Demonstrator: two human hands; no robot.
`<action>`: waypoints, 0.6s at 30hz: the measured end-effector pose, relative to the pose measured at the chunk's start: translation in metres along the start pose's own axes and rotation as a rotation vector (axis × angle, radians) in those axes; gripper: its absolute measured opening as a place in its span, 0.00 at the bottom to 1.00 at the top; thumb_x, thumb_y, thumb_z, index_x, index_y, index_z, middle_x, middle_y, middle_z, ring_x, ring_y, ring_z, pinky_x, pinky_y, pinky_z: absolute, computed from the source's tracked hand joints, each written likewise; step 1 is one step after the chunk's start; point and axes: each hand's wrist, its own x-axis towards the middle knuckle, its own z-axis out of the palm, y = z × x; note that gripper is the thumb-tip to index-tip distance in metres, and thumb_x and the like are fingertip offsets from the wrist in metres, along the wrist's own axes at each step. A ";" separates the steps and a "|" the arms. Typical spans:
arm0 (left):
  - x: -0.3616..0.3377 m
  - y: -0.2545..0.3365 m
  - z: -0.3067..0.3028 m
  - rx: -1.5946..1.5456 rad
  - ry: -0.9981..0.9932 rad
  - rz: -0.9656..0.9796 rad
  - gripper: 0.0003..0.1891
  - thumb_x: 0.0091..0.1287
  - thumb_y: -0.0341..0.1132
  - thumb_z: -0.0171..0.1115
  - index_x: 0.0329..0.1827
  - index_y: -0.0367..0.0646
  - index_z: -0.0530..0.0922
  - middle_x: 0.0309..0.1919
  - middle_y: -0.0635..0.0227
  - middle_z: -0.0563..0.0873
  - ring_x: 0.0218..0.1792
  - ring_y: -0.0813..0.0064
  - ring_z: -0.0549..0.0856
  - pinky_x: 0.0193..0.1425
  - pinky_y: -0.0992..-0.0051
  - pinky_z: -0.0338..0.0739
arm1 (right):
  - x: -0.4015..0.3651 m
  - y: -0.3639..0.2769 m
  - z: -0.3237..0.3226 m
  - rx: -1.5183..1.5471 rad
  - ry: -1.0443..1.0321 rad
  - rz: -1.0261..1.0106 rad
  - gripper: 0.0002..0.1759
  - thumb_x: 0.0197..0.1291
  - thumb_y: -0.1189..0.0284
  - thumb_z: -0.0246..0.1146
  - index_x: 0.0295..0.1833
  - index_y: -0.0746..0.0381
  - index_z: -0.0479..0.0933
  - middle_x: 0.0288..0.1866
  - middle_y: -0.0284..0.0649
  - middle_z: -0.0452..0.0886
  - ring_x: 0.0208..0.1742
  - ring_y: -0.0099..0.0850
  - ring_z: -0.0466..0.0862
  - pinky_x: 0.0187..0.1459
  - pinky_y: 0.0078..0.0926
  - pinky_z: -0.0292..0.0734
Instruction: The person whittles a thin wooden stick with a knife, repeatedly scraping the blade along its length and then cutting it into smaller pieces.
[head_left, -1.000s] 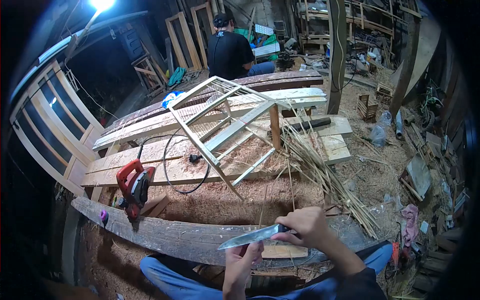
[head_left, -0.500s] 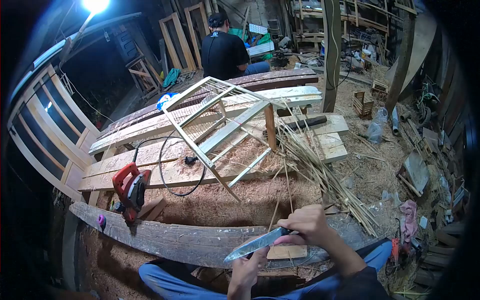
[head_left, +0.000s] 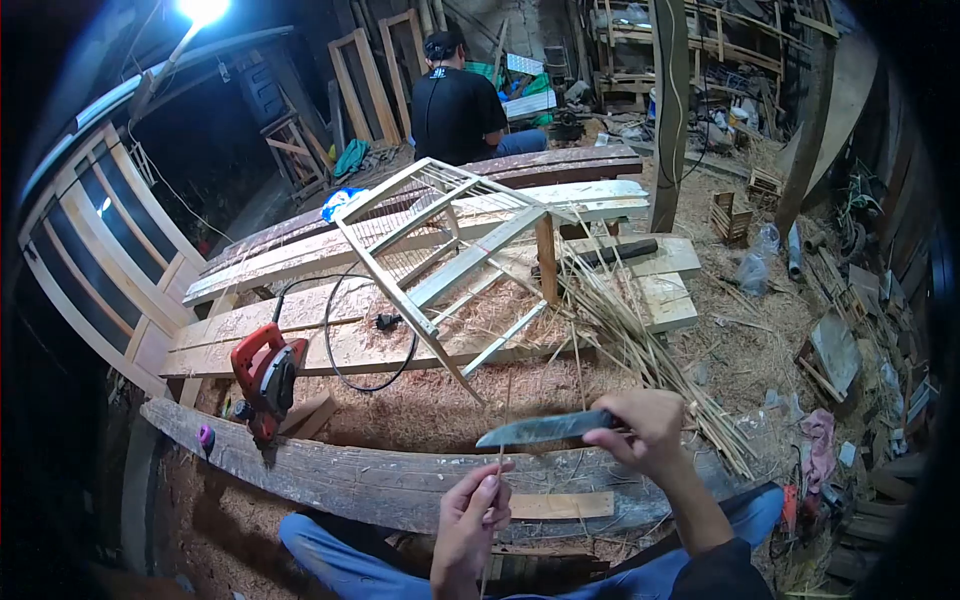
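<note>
My right hand is closed around the dark handle of a large knife, its broad blade pointing left. Below the blade tip, my left hand pinches a thin bamboo stick that stands nearly upright and passes by the blade. Under both hands runs a weathered plank, with a short flat piece of wood lying on it. Beyond the knife, a bundle of bamboo sticks leans off the boards toward the right.
A slatted wooden frame with thin rods rests on planed boards. A red power planer with a black cord sits at left, near a purple round object. Another person sits at the back. Shavings cover the floor.
The knife has moved right and up, its blade now almost level. My left hand has shifted left and slightly down, with the stick now upright in its fingers.
</note>
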 end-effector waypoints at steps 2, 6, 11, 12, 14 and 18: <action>0.001 -0.004 0.006 0.006 -0.005 0.008 0.14 0.79 0.33 0.56 0.60 0.33 0.78 0.28 0.74 0.73 0.24 0.86 0.66 0.26 0.83 0.61 | -0.001 -0.004 0.003 0.058 -0.039 -0.037 0.23 0.58 0.47 0.72 0.36 0.59 0.85 0.17 0.31 0.76 0.16 0.27 0.76 0.21 0.27 0.68; 0.003 -0.014 0.014 0.070 0.032 -0.006 0.10 0.78 0.31 0.57 0.51 0.30 0.80 0.31 0.67 0.79 0.25 0.86 0.69 0.25 0.83 0.63 | -0.003 -0.011 0.007 0.081 -0.223 -0.119 0.22 0.52 0.49 0.75 0.37 0.58 0.85 0.20 0.32 0.77 0.19 0.31 0.78 0.22 0.30 0.68; 0.007 -0.036 0.012 0.038 -0.017 0.029 0.10 0.77 0.29 0.59 0.55 0.33 0.79 0.36 0.64 0.85 0.23 0.90 0.68 0.23 0.85 0.61 | -0.006 -0.012 0.013 0.154 -0.317 -0.126 0.21 0.52 0.52 0.76 0.38 0.58 0.86 0.22 0.32 0.79 0.21 0.31 0.80 0.23 0.30 0.69; 0.008 -0.037 0.013 0.037 -0.045 0.047 0.11 0.77 0.28 0.59 0.56 0.32 0.79 0.36 0.64 0.86 0.23 0.90 0.68 0.23 0.85 0.61 | -0.007 -0.012 0.013 0.178 -0.321 -0.130 0.21 0.51 0.52 0.76 0.38 0.59 0.86 0.22 0.32 0.79 0.21 0.32 0.80 0.23 0.30 0.69; 0.007 -0.040 0.020 0.010 0.009 0.053 0.11 0.77 0.28 0.59 0.57 0.32 0.79 0.35 0.67 0.84 0.23 0.90 0.69 0.24 0.85 0.60 | -0.010 -0.011 0.015 0.193 -0.327 -0.125 0.21 0.51 0.52 0.76 0.39 0.59 0.86 0.22 0.32 0.80 0.22 0.32 0.80 0.23 0.30 0.70; 0.007 -0.043 0.016 0.050 -0.022 0.094 0.13 0.76 0.28 0.60 0.61 0.34 0.77 0.35 0.67 0.84 0.25 0.90 0.70 0.24 0.86 0.60 | -0.009 -0.008 0.013 0.242 -0.330 -0.111 0.21 0.51 0.53 0.77 0.38 0.59 0.87 0.23 0.33 0.81 0.21 0.32 0.81 0.23 0.30 0.70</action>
